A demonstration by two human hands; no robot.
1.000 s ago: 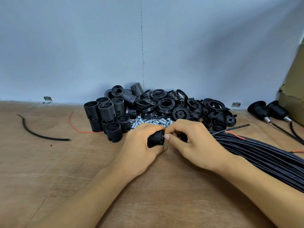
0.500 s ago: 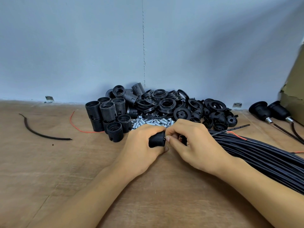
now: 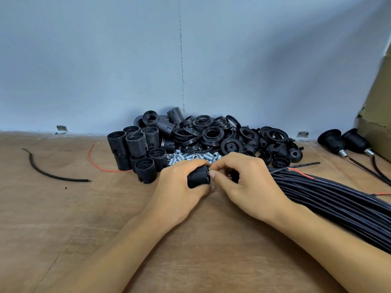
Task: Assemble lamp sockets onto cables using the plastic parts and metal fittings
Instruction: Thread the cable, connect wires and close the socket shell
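Well, only a small part of the job looks done: two finished sockets lie on their cables at the far right of the tabletop, next to a cardboard box. The rest is waiting as stock. The loose socket bodies stand far left of centre, and the black rings and caps are heaped against the wall. The small metal fittings lie just beyond the hands, and the thick cable bundle runs off to the near right.

One more unit is under way, mid-assembly by my judgement. The left hand has its grip curled round the held socket body, which lies on its side with its ribbed barrel showing between thumb and fingers. The right hand meets it at the barrel's right end, thumb and forefinger pinched together at the rim. Whether a wire or a fitting sits between those tips is too small to tell. So the piece lies between the two grips, on the near side of the fittings.
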